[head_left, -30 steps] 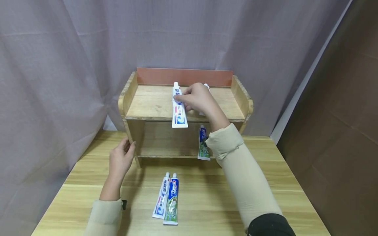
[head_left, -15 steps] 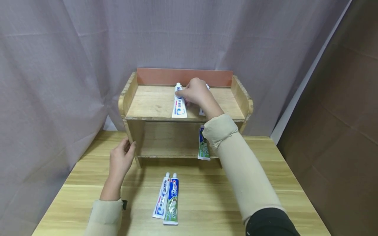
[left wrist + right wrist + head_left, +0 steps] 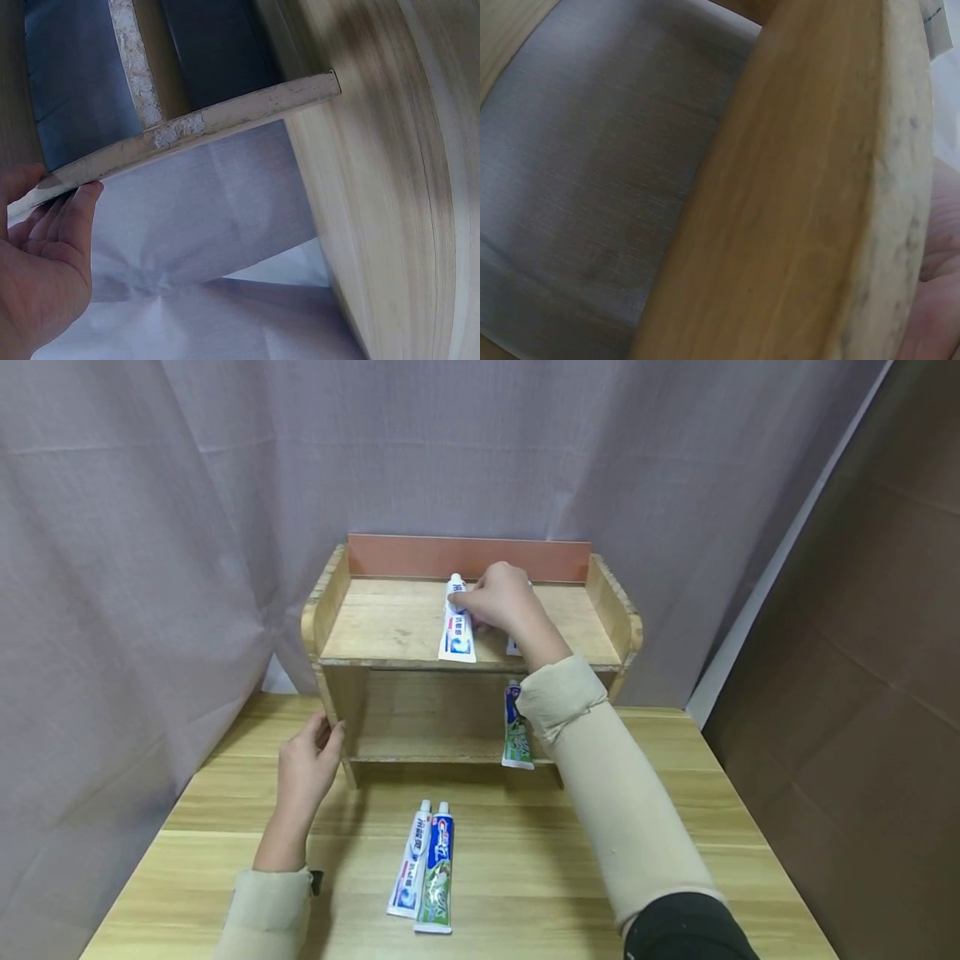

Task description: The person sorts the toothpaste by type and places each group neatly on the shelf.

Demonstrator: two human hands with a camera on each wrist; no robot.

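Observation:
My right hand (image 3: 501, 600) pinches a white and blue toothpaste tube (image 3: 457, 639) on the upper board of a small wooden shelf (image 3: 375, 627). That tube lies cap toward the back, its flat end near the board's front edge. Behind the right hand a second white tube (image 3: 513, 647) is mostly hidden. With thumb and fingers on either side, my left hand (image 3: 309, 764) grips the edge of the shelf's left side panel (image 3: 225, 116). The right wrist view shows mainly a wooden panel (image 3: 780, 195), with part of the right hand (image 3: 937, 300) at its right edge.
A blue and green toothpaste tube (image 3: 517, 735) sits on the lower board, partly behind the right sleeve. On the table (image 3: 360, 902) in front, a white tube (image 3: 408, 868) and a blue-green tube (image 3: 437, 877) lie side by side. A grey curtain (image 3: 450, 443) hangs behind the shelf.
The right hand has brought the white toothpaste tube back and down from over the shelf's front edge onto the upper board. The left hand stays on the side panel.

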